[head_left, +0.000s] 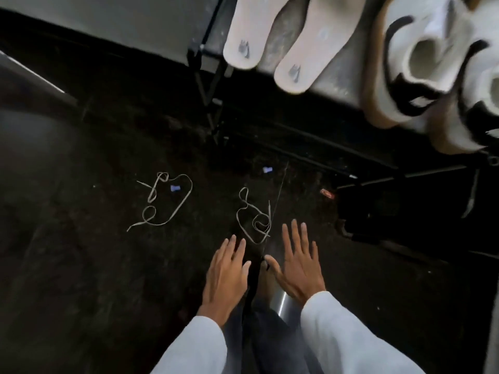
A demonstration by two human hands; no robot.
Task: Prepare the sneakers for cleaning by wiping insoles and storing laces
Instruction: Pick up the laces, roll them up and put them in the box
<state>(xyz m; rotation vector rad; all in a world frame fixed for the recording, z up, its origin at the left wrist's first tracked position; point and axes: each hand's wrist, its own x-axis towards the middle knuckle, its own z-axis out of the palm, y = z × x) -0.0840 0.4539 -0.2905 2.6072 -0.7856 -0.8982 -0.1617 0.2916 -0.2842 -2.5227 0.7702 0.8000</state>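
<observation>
While the insoles [249, 31] wait up on the grey table [348, 85], the head view puts the work down on the dark floor [81, 265], around the tangled lace [255, 217] that lies closest to the person. The left hand [226, 279] hovers just below and left of that lace, and the right hand [299, 268] just below and right of it. Both have their fingers straight and spread, palms down, holding nothing. Neither seems to touch the lace, though the dim light makes that hard to confirm.

A second lace [164, 201] lies well to the left of the tangled lace, loosely looped around a small blue scrap [175, 188]. A reddish scrap [327, 193] lies to the tangled lace's upper right. Far above it the two insoles overhang the table edge heel-first. Up and to its right stand the sneakers [421, 58], blurred.

Judging by this, the lace-storing step is in hand and the gathering has not begun. The next move calls for lowering onto the tangled lace, pinching it, and bunching its loops so no end trails, then crossing left for the second lace. No place to store them shows here.
</observation>
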